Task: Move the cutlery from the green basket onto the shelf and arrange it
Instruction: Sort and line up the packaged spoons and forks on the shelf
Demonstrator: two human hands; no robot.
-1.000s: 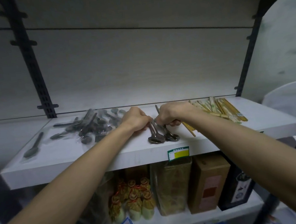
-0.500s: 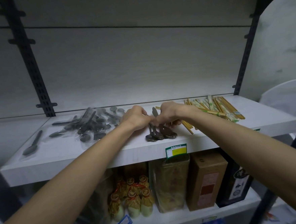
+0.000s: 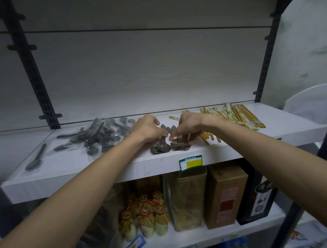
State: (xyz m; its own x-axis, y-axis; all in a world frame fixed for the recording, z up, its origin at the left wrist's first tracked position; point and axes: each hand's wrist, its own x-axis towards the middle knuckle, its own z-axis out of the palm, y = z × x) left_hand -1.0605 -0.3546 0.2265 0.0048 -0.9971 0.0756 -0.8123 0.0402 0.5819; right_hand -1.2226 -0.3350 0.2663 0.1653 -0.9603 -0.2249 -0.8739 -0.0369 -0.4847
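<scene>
On the white shelf (image 3: pixel 69 175), a lone wrapped spoon (image 3: pixel 34 159) lies far left of the price tag (image 3: pixel 190 162), then a heap of wrapped spoons (image 3: pixel 99 137). Just above the tag, the left hand (image 3: pixel 147 128) and right hand (image 3: pixel 188 127) curl their fingers around metal spoons (image 3: pixel 170 145), apparently pinching the handles. Chopsticks (image 3: pixel 235 116) lie to the right.
</scene>
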